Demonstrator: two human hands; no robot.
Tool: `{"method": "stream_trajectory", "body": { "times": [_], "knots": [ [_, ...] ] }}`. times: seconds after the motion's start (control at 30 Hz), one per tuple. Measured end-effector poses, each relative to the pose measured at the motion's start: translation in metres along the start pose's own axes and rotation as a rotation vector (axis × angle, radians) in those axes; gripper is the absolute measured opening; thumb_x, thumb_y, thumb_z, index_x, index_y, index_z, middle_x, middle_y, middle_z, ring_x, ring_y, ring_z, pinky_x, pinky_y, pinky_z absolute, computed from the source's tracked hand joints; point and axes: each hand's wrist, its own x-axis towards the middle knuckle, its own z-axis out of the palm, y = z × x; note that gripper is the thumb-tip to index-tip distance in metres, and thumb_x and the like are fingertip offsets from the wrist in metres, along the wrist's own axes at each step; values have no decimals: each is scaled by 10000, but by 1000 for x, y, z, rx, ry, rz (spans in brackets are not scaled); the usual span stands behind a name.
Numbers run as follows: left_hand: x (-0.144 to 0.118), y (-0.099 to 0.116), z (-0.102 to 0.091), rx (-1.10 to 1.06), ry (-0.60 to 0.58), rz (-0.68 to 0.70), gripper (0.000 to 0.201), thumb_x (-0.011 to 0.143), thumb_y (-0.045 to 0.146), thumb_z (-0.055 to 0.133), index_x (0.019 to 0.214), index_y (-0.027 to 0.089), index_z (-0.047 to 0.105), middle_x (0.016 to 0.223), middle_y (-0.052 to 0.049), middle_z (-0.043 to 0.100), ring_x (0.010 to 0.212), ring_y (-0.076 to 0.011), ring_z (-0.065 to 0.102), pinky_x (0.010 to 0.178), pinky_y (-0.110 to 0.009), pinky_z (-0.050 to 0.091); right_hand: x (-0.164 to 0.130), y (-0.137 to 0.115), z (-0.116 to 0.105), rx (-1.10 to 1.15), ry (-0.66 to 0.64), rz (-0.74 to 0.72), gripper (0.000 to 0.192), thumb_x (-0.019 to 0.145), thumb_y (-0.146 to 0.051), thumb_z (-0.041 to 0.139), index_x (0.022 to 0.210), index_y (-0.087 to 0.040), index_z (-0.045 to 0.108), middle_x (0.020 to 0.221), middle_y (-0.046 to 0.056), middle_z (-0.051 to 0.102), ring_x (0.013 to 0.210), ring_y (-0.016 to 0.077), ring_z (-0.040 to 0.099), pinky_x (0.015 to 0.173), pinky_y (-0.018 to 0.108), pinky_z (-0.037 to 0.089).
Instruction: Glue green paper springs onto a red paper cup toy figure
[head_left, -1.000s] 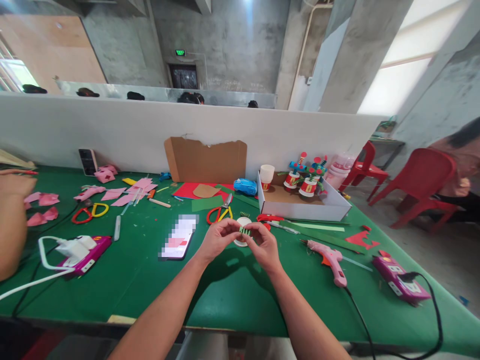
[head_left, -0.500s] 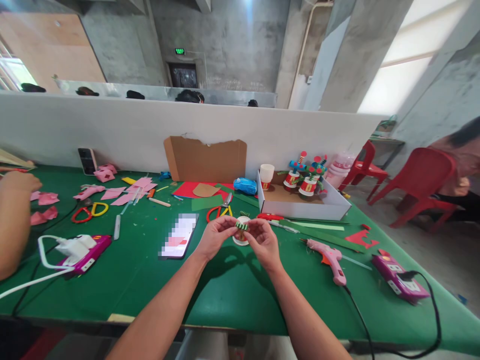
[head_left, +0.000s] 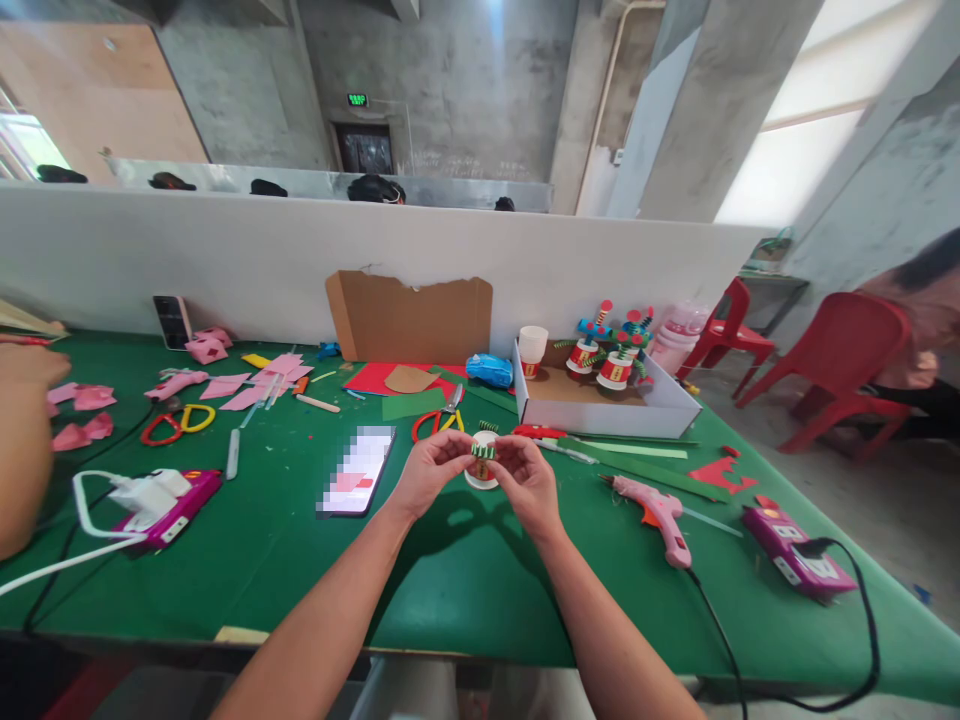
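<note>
Green felt covers the surface [head_left: 465, 590] on which all items lie. Left hand [head_left: 431, 472] and right hand [head_left: 529, 480] meet above it, near the middle of the view, fingertips pinching from either side a small green-and-white striped coil [head_left: 484, 452]; both hands are closed on it and held clear of the felt. Just behind the coil stands a white paper cup [head_left: 480, 472], partly hidden by the fingers; whether the coil touches it cannot be told.

Left of the hands lies a phone [head_left: 356, 470], face up. Behind the hands lie red-and-yellow scissors [head_left: 435, 422], with red and green paper sheets [head_left: 401, 392] beyond them and a brown cardboard panel [head_left: 409, 320] leaning against the white partition [head_left: 225, 260]. A white box [head_left: 600, 410] to the right rear holds decorated red cups [head_left: 607, 362] and a plain cup [head_left: 533, 352]. Right of the hands rests a pink glue gun [head_left: 660, 515], its cord running to a magenta power strip [head_left: 799, 562] near the edge. A second power strip [head_left: 161, 505] sits at left, near pink paper scraps [head_left: 255, 385] and another pair of scissors [head_left: 176, 422]. A co-worker's arm [head_left: 22, 440] enters at far left; red chairs [head_left: 840, 370] stand at right.
</note>
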Motion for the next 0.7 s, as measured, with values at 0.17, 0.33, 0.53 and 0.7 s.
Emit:
{"method": "stream_trajectory", "body": {
  "times": [0.17, 0.33, 0.53, 0.7],
  "knots": [
    [0, 1, 1, 14, 1, 5, 332, 620, 358, 816, 830, 150, 664, 743, -5, 692, 654, -134, 648, 686, -279, 553, 0, 0, 0, -5, -14, 0, 197, 744, -320, 722, 895, -228, 635, 808, 20, 701, 718, 180, 666, 692, 324, 561],
    [1, -1, 1, -2, 20, 22, 323, 619, 360, 809, 814, 153, 655, 738, 1, 687, 654, -124, 635, 678, -265, 544, 0, 0, 0, -3, -3, -10, 199, 735, -315, 725, 876, -225, 618, 784, 14, 688, 691, 170, 653, 655, 306, 544],
    [1, 1, 0, 16, 24, 17, 308, 622, 334, 802, 823, 154, 653, 743, 2, 685, 652, -121, 635, 678, -258, 539, -1, 0, 0, -24, -13, -14, 279, 711, -347, 749, 913, -232, 594, 821, 18, 666, 712, 165, 643, 662, 298, 544],
    [-2, 3, 3, 136, -26, 35, 267, 643, 327, 791, 807, 153, 672, 738, -13, 689, 662, -138, 648, 664, -259, 540, -1, 1, 1, 24, -103, 46, 290, 753, -418, 717, 942, -240, 588, 904, 36, 671, 795, 181, 663, 694, 309, 560]
  ]
}}
